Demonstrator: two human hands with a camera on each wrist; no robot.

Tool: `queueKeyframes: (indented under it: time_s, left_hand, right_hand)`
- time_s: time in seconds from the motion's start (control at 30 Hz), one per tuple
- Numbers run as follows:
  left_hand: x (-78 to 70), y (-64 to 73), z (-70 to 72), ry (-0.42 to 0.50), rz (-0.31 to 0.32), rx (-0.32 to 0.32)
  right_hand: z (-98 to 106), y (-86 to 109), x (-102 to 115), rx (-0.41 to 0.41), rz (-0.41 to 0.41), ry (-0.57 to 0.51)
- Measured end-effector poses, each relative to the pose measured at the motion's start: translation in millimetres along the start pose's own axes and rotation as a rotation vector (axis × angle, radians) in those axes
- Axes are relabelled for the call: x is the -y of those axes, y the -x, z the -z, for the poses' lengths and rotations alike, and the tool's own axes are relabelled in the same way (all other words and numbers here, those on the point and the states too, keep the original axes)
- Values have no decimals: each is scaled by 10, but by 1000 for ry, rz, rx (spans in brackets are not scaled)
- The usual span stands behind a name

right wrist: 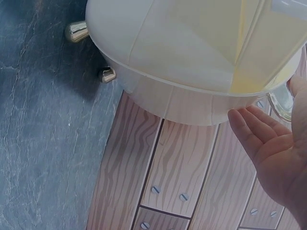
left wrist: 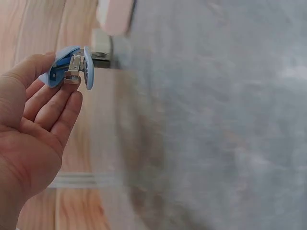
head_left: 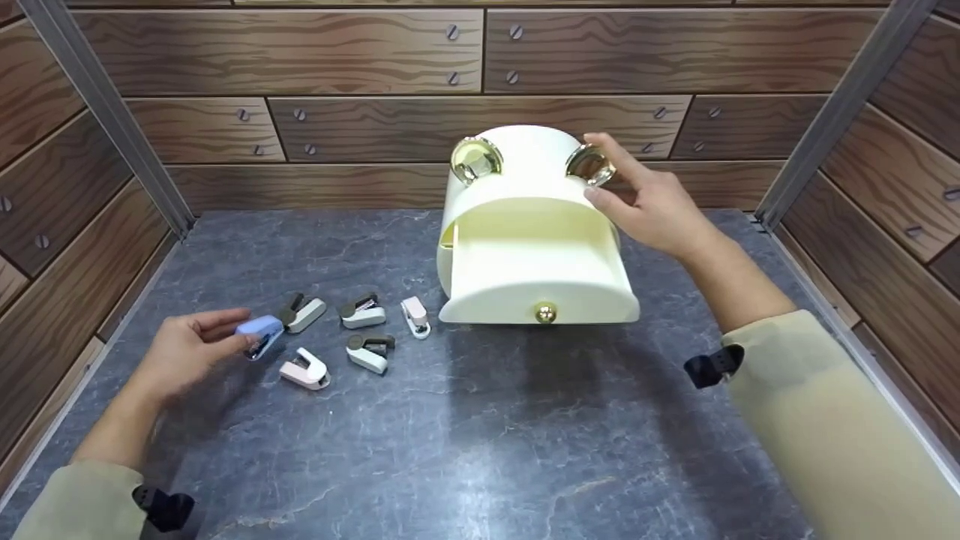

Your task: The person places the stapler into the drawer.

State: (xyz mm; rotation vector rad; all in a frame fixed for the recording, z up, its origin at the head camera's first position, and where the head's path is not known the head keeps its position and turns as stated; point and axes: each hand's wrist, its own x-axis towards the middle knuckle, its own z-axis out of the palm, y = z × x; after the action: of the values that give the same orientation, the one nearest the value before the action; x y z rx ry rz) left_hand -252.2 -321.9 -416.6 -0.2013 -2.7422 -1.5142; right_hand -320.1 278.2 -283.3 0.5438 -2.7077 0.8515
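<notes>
My left hand [head_left: 184, 349] pinches a small blue stapler [head_left: 261, 334] between thumb and fingers, at the left of the table. In the left wrist view the blue stapler [left wrist: 72, 66] shows its metal parts, held at the fingertips. Several more mini staplers lie to its right, among them a pink one [head_left: 306, 371] and a grey-and-white one [head_left: 364, 313]. My right hand [head_left: 652, 206] grips the right gold round ornament [head_left: 591, 166] on top of a cream drawer box [head_left: 534, 161], thumb in front. The box's drawer [head_left: 536, 255] is pulled out, and no items show inside.
A white stapler [head_left: 416, 318] lies close to the drawer's left front corner. The drawer front with its gold knob [head_left: 545, 313] juts toward me. Wood-patterned walls [head_left: 375, 52] enclose the dark marbled tabletop [head_left: 465, 435] at the back and sides.
</notes>
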Motion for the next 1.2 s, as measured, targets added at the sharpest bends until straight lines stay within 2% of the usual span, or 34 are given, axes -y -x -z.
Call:
queueKeyframes:
  time_s: [0.1, 0.27, 0.47, 0.6, 0.73, 0.83, 1.0, 1.2]
  left_hand:
    - [-198, 1, 39, -3, -19, 14]
    - [-659, -30, 36, -15, -80, 40]
    - [-1291, -128, -100, -37, -223, 92]
    - [-1735, -194, -234, -30, -299, 155]
    - [-2124, -295, -407, -12, -337, 233]
    - [-2355, -401, -575, 20, -357, 291]
    - [-2648, -578, -902, 80, -421, 373]
    - [-2914, -776, -1283, 66, -430, 474]
  right_hand:
    - [-1, 0, -2, 0, 2, 3]
    - [-1, 2, -8, -3, 7, 6]
    - [-1, 6, -11, -2, 4, 5]
    - [-1, 8, -7, 1, 7, 5]
    - [-7, 8, -4, 2, 8, 5]
    - [-2, 6, 0, 2, 13, 4]
    - [-4, -4, -6, -5, 25, 2]
    - [-6, -16, -11, 0, 13, -1]
